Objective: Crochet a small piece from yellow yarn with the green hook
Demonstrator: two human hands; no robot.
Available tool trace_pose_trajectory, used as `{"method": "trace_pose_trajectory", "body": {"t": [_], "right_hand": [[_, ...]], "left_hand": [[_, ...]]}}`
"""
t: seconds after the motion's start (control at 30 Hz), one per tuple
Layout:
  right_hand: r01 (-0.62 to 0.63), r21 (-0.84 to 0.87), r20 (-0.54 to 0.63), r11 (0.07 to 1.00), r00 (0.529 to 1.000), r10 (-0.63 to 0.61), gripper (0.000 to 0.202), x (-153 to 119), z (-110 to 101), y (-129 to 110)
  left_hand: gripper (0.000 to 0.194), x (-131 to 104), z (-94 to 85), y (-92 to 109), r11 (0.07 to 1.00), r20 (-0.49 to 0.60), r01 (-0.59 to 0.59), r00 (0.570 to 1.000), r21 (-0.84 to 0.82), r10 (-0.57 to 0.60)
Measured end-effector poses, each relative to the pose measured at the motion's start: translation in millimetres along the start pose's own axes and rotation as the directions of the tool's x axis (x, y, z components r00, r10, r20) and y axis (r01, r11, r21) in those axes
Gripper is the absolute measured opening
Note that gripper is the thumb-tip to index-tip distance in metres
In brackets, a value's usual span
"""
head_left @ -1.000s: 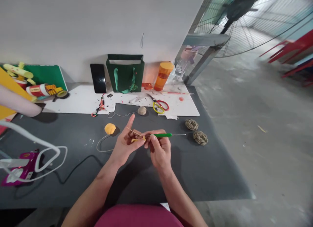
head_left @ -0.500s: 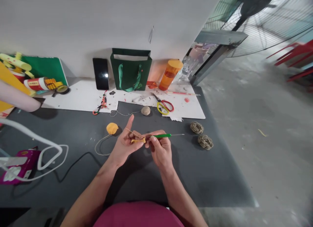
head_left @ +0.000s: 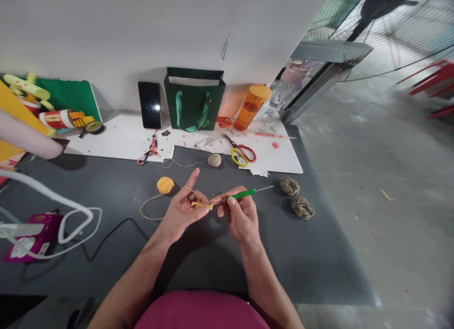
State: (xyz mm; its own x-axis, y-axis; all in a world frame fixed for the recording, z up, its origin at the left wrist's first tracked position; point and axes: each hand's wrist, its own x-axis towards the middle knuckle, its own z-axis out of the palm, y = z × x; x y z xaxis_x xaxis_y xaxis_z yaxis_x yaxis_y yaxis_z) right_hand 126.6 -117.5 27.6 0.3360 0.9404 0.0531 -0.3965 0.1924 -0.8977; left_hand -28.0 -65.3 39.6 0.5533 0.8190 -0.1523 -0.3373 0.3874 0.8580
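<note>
My left hand point(head_left: 182, 213) pinches a small yellow crocheted piece point(head_left: 202, 205) between thumb and fingers, its index finger raised with yarn running from it. In my right hand point(head_left: 241, 216) is a crochet hook with a green handle point(head_left: 244, 194), held like a pen, its inner tip at the yellow piece and its other metal end pointing right. A yellow yarn ball point(head_left: 165, 185) lies left of my left hand, with a strand curling below it. Beyond my hands rests a beige yarn ball point(head_left: 214, 160) with a loose thread.
Two olive yarn bundles point(head_left: 302, 208) lie to the right. Scissors point(head_left: 243, 151), an orange bottle point(head_left: 251, 108), a dark green bag point(head_left: 194, 100) and a black phone point(head_left: 149, 105) stand or lie along the back. A purple box point(head_left: 33, 237) and white cable are at left.
My right hand has moved slightly right, away from my left hand, and the hook's outer end has tilted up. The whole view has shifted a little.
</note>
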Motion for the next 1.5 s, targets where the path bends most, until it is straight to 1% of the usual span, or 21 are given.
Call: {"method": "trace_pose_trajectory", "body": {"t": [0.13,0.23,0.37,0.5,0.6,0.7,0.77,0.83,0.9,0.97,1.13,1.27,1.4,1.5], "right_hand": [[0.039,-0.049,0.029,0.998,0.999,-0.038,0.032,0,-3,1],[0.079,-0.083,0.068,0.993,0.995,-0.073,0.027,-1,-7,1],[0.175,-0.165,0.119,0.971,0.981,-0.157,0.020,-2,-7,-5],[0.247,-0.347,0.164,0.905,0.966,-0.200,0.017,-6,-6,-15],[0.317,-0.474,0.208,0.821,0.947,-0.245,0.009,-9,-6,-21],[0.391,-0.509,0.254,0.767,0.919,-0.301,0.008,-10,-5,-23],[0.413,-0.486,0.257,0.771,0.910,-0.325,0.008,-10,-2,-24],[0.395,-0.457,0.219,0.797,0.918,-0.330,0.008,-9,2,-25],[0.347,-0.430,0.166,0.833,0.938,-0.305,0.012,-7,6,-26],[0.299,-0.417,0.139,0.858,0.954,-0.264,0.016,-6,7,-25],[0.245,-0.439,0.134,0.865,0.969,-0.207,0.019,-6,2,-22],[0.226,-0.460,0.127,0.859,0.974,-0.189,0.019,-7,-1,-21],[0.242,-0.441,0.145,0.864,0.970,-0.197,0.021,-7,1,-22],[0.275,-0.461,0.167,0.844,0.961,-0.222,0.019,-7,2,-23]], "left_hand": [[0.093,0,0.7,3,1.000,-0.004,0.007,1.000,0.016,-0.007],[0.093,-1,1.3,5,0.999,-0.009,0.015,1.000,0.028,-0.015],[0.093,-1,1.6,8,0.998,-0.035,0.011,0.999,0.057,-0.009],[0.094,-2,1.8,10,0.996,-0.044,0.001,0.999,0.093,0.003],[0.093,-3,2.7,11,0.992,-0.066,-0.007,0.998,0.130,0.016],[0.093,-4,3.3,11,0.989,-0.086,-0.018,0.996,0.145,0.031],[0.092,-4,3.3,11,0.991,-0.091,-0.021,0.995,0.134,0.034],[0.091,-4,2.9,12,0.993,-0.094,-0.014,0.995,0.118,0.025],[0.090,-4,2.6,12,0.995,-0.099,-0.003,0.995,0.103,0.013],[0.091,-4,2.4,12,0.995,-0.103,0.010,0.995,0.098,0.001],[0.092,-4,2.3,12,0.995,-0.113,0.003,0.994,0.099,0.009],[0.091,-4,2.0,12,0.996,-0.105,-0.010,0.994,0.093,0.020],[0.091,-3,1.7,12,0.996,-0.100,-0.013,0.995,0.093,0.022],[0.091,-3,1.8,12,0.995,-0.105,-0.017,0.994,0.102,0.028]]}}
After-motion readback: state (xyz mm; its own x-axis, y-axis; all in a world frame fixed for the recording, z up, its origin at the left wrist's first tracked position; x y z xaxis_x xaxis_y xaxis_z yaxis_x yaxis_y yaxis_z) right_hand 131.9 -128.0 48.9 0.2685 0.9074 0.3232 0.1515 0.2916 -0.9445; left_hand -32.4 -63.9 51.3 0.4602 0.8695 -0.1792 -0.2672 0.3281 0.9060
